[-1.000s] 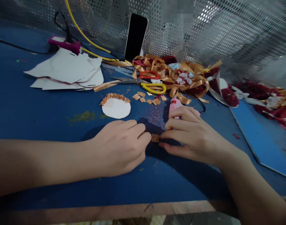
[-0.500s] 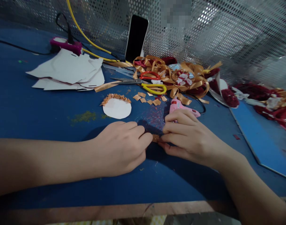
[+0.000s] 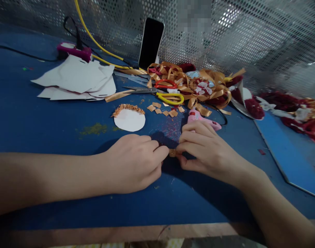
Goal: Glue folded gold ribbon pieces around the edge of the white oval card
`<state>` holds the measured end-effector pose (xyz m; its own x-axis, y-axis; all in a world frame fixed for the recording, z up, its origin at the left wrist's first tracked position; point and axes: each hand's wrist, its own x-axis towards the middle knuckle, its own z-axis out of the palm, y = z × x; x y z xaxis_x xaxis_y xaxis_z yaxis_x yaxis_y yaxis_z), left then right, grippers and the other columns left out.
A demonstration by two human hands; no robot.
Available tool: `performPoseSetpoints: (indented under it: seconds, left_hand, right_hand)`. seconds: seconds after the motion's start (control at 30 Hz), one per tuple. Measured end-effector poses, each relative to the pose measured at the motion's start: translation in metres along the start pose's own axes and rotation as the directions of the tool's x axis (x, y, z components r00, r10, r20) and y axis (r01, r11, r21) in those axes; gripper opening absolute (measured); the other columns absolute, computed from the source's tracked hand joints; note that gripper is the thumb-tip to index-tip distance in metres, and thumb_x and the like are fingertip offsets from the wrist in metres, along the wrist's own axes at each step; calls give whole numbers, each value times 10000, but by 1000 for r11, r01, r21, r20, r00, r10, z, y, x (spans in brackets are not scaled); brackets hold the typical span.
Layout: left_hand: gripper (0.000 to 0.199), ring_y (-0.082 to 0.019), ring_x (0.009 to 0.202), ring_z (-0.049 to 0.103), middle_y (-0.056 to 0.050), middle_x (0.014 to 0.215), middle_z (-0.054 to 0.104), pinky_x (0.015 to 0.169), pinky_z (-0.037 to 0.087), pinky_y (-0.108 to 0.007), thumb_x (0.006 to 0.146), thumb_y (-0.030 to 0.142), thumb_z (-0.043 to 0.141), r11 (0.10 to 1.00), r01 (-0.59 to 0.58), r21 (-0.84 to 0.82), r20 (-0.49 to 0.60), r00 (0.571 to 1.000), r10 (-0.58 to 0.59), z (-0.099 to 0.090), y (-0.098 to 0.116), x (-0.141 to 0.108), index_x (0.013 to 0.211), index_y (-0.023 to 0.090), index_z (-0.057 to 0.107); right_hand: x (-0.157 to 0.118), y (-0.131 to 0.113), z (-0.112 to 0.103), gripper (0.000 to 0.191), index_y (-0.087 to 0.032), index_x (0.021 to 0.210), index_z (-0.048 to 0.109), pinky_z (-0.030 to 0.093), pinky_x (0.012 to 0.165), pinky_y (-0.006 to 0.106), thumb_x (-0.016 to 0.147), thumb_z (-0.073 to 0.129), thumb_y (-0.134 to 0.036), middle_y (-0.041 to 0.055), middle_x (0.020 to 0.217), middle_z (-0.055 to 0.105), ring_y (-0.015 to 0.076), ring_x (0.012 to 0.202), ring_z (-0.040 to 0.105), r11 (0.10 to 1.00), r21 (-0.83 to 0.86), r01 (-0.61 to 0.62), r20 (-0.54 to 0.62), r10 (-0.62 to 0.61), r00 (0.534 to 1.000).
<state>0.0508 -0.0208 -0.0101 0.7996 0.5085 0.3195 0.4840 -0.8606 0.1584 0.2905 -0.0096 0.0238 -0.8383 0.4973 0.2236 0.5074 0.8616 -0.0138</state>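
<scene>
Between my two hands is a small piece of gold ribbon point(image 3: 172, 153), pinched at its ends just above the blue table. My left hand point(image 3: 138, 162) is closed, its thumb and forefinger on the piece's left side. On the right side, my right hand point(image 3: 201, 146) pinches it with curled fingers. Beyond my left hand lies a white paper disc point(image 3: 130, 122) with a frill of folded gold ribbon point(image 3: 128, 109) along its far edge. Several cut gold ribbon squares point(image 3: 165, 112) are scattered right of the disc. A pink glue gun point(image 3: 202, 119) lies just behind my right hand.
Scissors with red and yellow handles point(image 3: 170, 98) lie before a heap of gold ribbon point(image 3: 215, 77). White paper sheets point(image 3: 77, 77) are stacked at left, near a purple power strip point(image 3: 74, 51). A phone point(image 3: 151, 43) leans on the perforated metal screen. A blue board point(image 3: 289, 148) lies at right.
My right fingertips have shifted slightly along the ribbon piece, so more of it shows between the hands. My left hand stays nearly in place. The whole view has shifted slightly.
</scene>
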Motion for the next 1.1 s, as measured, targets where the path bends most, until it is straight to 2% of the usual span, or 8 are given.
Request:
performPoseSetpoints:
  seconds: [0.17, 0.27, 0.4, 0.5, 0.57, 0.73, 0.87, 1.1]
  left_hand:
    - [163, -208, 641, 543, -11, 721, 583, 570, 368, -364, 961, 222, 481, 999, 13, -37, 1, 1000, -13, 0, -2, 0, 922, 189, 637]
    - [206, -204, 647, 531, -11, 753, 592, 570, 385, -363, 972, 223, 479, 997, -41, -65, -4, 999, 41, 0, -2, -1, 995, 205, 683]
    - [257, -215, 728, 525, -51, 936, 636, 587, 426, -372, 983, 250, 475, 989, -134, -54, 4, 991, 135, -2, -1, -2, 1033, 214, 724]
    - [287, -236, 845, 543, -79, 1096, 636, 638, 482, -385, 997, 295, 473, 993, -94, -78, 43, 994, 98, -2, 0, -1, 1109, 205, 720]
    - [307, -246, 886, 547, -89, 1136, 630, 673, 509, -399, 1003, 315, 469, 992, -79, -96, 68, 994, 86, -2, 0, -1, 1148, 198, 713]
    - [317, -250, 890, 550, -97, 1150, 633, 688, 521, -413, 1008, 318, 460, 992, -84, -95, 90, 992, 93, 0, -1, -1, 1161, 173, 696]
    - [328, -256, 912, 552, -95, 1157, 635, 712, 529, -421, 1011, 311, 454, 992, -75, -99, 84, 993, 83, 1, -2, -1, 1204, 164, 675]
    - [335, -256, 909, 555, -95, 1138, 643, 725, 534, -420, 1012, 313, 457, 993, -56, -101, 89, 994, 65, 1, -1, 1, 1223, 154, 662]
  right_hand:
    - [-3, 3, 0, 88, -204, 823, 625, 416, 874, 406, 895, 627, -154, 36, 842, 610, 236, 986, 519, 1000, -15, -20, -18, 20, 1000]
    - [-3, 4, 0, 90, -207, 815, 622, 411, 879, 404, 893, 638, -166, 29, 836, 608, 232, 981, 523, 999, -14, -29, -14, 29, 999]
    - [-3, 5, 1, 89, -211, 797, 627, 419, 868, 399, 868, 663, -171, 27, 833, 609, 234, 983, 525, 998, 3, -56, -34, 56, 998]
    - [-3, 6, 2, 78, -213, 807, 634, 418, 853, 399, 873, 653, -176, 26, 834, 611, 232, 976, 533, 998, 15, -66, -28, 67, 997]
    - [-3, 5, 1, 82, -216, 814, 638, 415, 859, 408, 878, 635, -165, 22, 819, 606, 232, 970, 533, 997, 15, -75, -26, 76, 997]
    - [-5, 6, -9, 42, -218, 838, 654, 423, 873, 427, 877, 667, -229, 33, 856, 624, 237, 977, 538, 997, 28, -72, 7, 72, 997]
    - [-8, 8, -15, 154, -227, 915, 662, 428, 911, 465, 860, 735, -351, 52, 910, 648, 275, 1048, 545, 998, 18, -62, 20, 61, 998]
    - [-6, 5, -9, 107, -206, 910, 640, 428, 956, 489, 909, 675, -307, 63, 941, 664, 265, 1052, 542, 999, -43, -32, 22, 33, 999]
